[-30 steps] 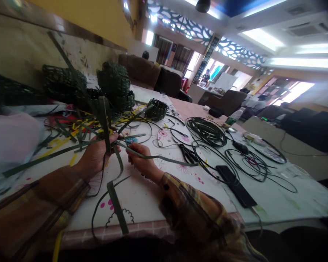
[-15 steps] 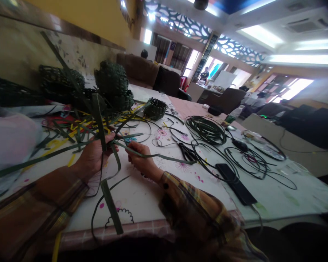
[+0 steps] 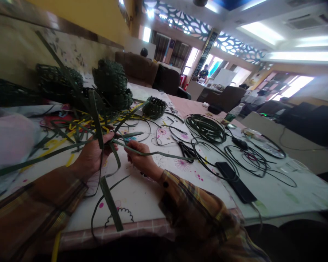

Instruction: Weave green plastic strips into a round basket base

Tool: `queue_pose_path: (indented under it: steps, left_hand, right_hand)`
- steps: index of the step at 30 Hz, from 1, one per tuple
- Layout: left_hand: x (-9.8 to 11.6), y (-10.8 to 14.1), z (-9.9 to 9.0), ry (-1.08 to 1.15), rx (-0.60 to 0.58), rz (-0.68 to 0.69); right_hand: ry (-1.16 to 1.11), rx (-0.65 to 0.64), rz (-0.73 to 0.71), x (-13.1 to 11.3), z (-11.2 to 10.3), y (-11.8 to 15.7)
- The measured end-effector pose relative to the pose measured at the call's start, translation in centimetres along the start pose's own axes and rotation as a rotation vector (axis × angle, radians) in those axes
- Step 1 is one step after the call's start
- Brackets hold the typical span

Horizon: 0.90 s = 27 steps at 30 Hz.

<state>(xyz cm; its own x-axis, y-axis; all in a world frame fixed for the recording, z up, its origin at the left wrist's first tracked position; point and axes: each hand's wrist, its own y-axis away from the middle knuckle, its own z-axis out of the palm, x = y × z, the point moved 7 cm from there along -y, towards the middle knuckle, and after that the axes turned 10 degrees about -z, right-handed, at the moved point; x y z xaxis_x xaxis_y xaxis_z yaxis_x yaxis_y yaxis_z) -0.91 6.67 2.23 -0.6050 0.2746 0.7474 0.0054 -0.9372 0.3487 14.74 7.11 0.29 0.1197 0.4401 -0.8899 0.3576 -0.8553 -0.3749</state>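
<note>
left hand point(image 3: 91, 158) pinches crossing green strips point(image 3: 97, 125) above the table point(image 3: 142, 196); right hand point(image 3: 139, 154) closed on one strip's length. likely light, springy, slick; best gripped at the crossing.

Dark-green strips point(image 3: 109, 203), yellow-brown plaid sleeves point(image 3: 194, 203), pink-flowered white tablecloth point(image 3: 153, 203).

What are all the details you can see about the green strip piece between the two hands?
The green strip piece is dark, flat and slightly glossy, perhaps plastic. Its strips spread like a star, several crossing near the left hand, which holds it raised above the table. One strip rises up-left, another reaches far left, and one curls downward. The right hand pinches near a strip running rightward. Fingers hide much of the centre, so its weave is unclear.
</note>
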Motion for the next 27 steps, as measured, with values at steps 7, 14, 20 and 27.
queue_pose_path:
  steps: [7,14,20,27]
  left_hand:
    - [-0.4,-1.5,-1.2,-0.074,-0.105,0.001]
    - [-0.3,-1.9,-1.4,-0.112,-0.124,0.03]
    - [-0.8,-1.5,-0.7,-0.072,-0.131,0.085]
    - [-1.6,-1.8,-0.8,-0.051,-0.105,0.079]
  right_hand:
    - [-0.006,0.009,-0.052,0.0,0.0,0.0]
    - [-0.012,0.022,-0.051,-0.1,-0.1,-0.1]
    - [0.032,-0.011,-0.108,-1.4,0.1,0.1]
    - [-0.128,0.02,-0.073,-1.0,0.7,0.4]
